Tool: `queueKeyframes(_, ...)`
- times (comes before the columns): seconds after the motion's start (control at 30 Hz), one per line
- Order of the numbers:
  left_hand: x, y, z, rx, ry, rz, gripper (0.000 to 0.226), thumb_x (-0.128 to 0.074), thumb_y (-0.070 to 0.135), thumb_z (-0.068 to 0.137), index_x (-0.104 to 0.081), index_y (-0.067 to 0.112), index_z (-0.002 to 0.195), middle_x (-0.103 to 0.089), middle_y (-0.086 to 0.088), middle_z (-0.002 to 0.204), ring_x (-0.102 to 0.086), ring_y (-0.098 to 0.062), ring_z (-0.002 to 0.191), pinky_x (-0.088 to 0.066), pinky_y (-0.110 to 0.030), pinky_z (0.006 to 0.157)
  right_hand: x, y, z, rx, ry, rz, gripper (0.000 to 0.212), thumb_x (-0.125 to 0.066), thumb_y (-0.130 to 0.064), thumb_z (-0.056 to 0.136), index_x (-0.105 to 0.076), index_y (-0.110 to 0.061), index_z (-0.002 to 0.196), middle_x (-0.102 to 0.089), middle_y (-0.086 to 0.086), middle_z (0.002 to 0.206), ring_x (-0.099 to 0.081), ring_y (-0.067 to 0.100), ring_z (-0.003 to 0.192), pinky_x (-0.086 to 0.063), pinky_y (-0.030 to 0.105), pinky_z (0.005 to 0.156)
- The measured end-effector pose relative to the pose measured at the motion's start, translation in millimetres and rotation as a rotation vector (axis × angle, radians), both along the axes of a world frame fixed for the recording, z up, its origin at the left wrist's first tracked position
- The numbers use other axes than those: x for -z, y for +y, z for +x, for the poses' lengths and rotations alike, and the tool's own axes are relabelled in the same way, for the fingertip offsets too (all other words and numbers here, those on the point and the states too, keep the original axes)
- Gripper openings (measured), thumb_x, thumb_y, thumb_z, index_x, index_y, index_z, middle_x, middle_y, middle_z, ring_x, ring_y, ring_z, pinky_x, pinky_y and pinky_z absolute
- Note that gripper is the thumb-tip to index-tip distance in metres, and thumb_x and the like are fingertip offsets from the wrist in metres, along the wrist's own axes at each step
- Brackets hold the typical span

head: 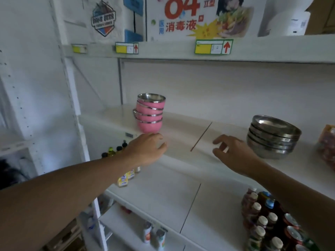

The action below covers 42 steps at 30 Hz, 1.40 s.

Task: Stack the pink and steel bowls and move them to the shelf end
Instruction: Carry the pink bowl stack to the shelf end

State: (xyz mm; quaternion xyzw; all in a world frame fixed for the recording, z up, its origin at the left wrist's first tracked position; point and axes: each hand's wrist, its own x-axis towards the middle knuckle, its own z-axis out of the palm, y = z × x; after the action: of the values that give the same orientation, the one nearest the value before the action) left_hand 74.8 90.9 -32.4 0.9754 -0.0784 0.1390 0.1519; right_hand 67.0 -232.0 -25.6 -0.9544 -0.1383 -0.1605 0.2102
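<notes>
A stack of several pink bowls (149,113) with steel rims stands upright near the left end of the white middle shelf (183,127). A stack of several steel bowls (273,136) sits further right on the same shelf. My left hand (146,149) hovers just in front of and below the pink stack, fingers loosely curled, holding nothing. My right hand (233,151) is spread open a little left of the steel stack, not touching it.
An orange packet (328,144) lies at the shelf's right edge. Bottles and jars (268,223) crowd the lower shelf at the right, small bottles (125,178) at its left. Boxes and price tags (213,46) line the shelf above. A white upright post (72,98) bounds the left end.
</notes>
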Motion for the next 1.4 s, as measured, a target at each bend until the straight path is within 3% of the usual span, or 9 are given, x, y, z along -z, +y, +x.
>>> queueKeyframes(0.1, -2, 27, -13, -0.100, 0.024, 0.005, 0.055, -0.045, 0.061, 0.103, -0.064, 0.032, 0.146, -0.065, 0.001, 0.152, -0.061, -0.027, 0.137, -0.050, -0.042, 0.111, 2, 19, 15, -0.062, 0.004, 0.024, 0.028, -0.063, -0.046, 0.099, -0.064, -0.035, 0.124, -0.069, -0.008, 0.108, -0.061, 0.004, 0.088, -0.047, 0.029, 0.069)
queueKeyframes(0.23, 1, 62, -31, -0.209, 0.095, -0.026, 0.052, -0.045, 0.057, 0.107, -0.064, 0.028, 0.146, -0.065, -0.002, 0.152, -0.062, -0.028, 0.134, -0.052, -0.046, 0.110, 5, 45, 31, -0.149, 0.048, 0.065, 0.026, -0.065, -0.040, 0.099, -0.067, -0.030, 0.122, -0.072, -0.005, 0.105, -0.064, 0.009, 0.086, -0.048, 0.033, 0.074)
queueKeyframes(0.47, -2, 117, -25, -0.276, 0.107, -0.077, 0.053, -0.041, 0.059, 0.105, -0.066, 0.030, 0.142, -0.066, 0.001, 0.149, -0.062, -0.023, 0.133, -0.053, -0.047, 0.109, 0, 98, 62, -0.179, 0.092, 0.098, 0.019, -0.063, -0.037, 0.099, -0.067, -0.031, 0.116, -0.072, -0.009, 0.098, -0.065, 0.010, 0.070, -0.049, 0.031, 0.068)
queueKeyframes(0.67, 9, 168, 31, -0.217, 0.077, -0.140, 0.054, -0.041, 0.059, 0.109, -0.062, 0.025, 0.146, -0.067, -0.001, 0.147, -0.063, -0.024, 0.130, -0.053, -0.047, 0.107, 2, 152, 107, -0.137, 0.075, 0.045, 0.011, -0.066, -0.035, 0.096, -0.071, -0.035, 0.106, -0.071, -0.015, 0.093, -0.064, 0.006, 0.078, -0.048, 0.031, 0.070)
queueKeyframes(0.77, 10, 192, 71, -0.177, 0.066, -0.147, 0.054, -0.042, 0.059, 0.110, -0.062, 0.025, 0.147, -0.067, -0.003, 0.148, -0.063, -0.026, 0.132, -0.053, -0.049, 0.109, 3, 170, 133, -0.047, 0.072, 0.004, 0.009, -0.065, -0.035, 0.095, -0.069, -0.037, 0.103, -0.071, -0.014, 0.095, -0.061, 0.002, 0.081, -0.049, 0.033, 0.075)
queueKeyframes(0.87, 1, 212, 111, -0.133, 0.052, -0.144, 0.053, -0.043, 0.058, 0.110, -0.062, 0.025, 0.147, -0.067, -0.003, 0.149, -0.063, -0.026, 0.132, -0.053, -0.049, 0.108, 0, 177, 160, 0.088, 0.083, -0.015, 0.009, -0.064, -0.034, 0.096, -0.068, -0.036, 0.104, -0.069, -0.010, 0.094, -0.063, 0.009, 0.080, -0.051, 0.033, 0.074)
queueKeyframes(1.07, -11, 231, 181, -0.057, 0.046, -0.152, 0.052, -0.043, 0.055, 0.111, -0.062, 0.024, 0.148, -0.066, -0.003, 0.150, -0.064, -0.026, 0.131, -0.054, -0.048, 0.106, -3, 180, 196, 0.196, 0.093, -0.009, 0.010, -0.064, -0.033, 0.096, -0.067, -0.038, 0.104, -0.065, -0.020, 0.087, -0.058, -0.002, 0.077, -0.040, 0.019, 0.061)
queueKeyframes(1.23, -10, 226, 225, -0.024, 0.028, -0.137, 0.055, -0.042, 0.058, 0.110, -0.064, 0.024, 0.147, -0.069, -0.005, 0.145, -0.066, -0.027, 0.124, -0.053, -0.042, 0.094, -4, 182, 222, 0.215, 0.090, 0.000, 0.012, -0.065, -0.030, 0.096, -0.062, -0.041, 0.097, -0.071, -0.006, 0.094, -0.063, 0.010, 0.078, -0.046, 0.030, 0.070)
queueKeyframes(1.4, -16, 219, 245, -0.041, 0.031, -0.070, 0.056, -0.042, 0.058, 0.110, -0.063, 0.023, 0.148, -0.068, -0.009, 0.147, -0.066, -0.032, 0.126, -0.055, -0.048, 0.102, -6, 179, 244, 0.188, 0.100, 0.034, 0.008, -0.063, -0.029, 0.097, -0.065, -0.033, 0.103, -0.070, -0.001, 0.099, -0.065, 0.022, 0.087, -0.045, 0.032, 0.075)
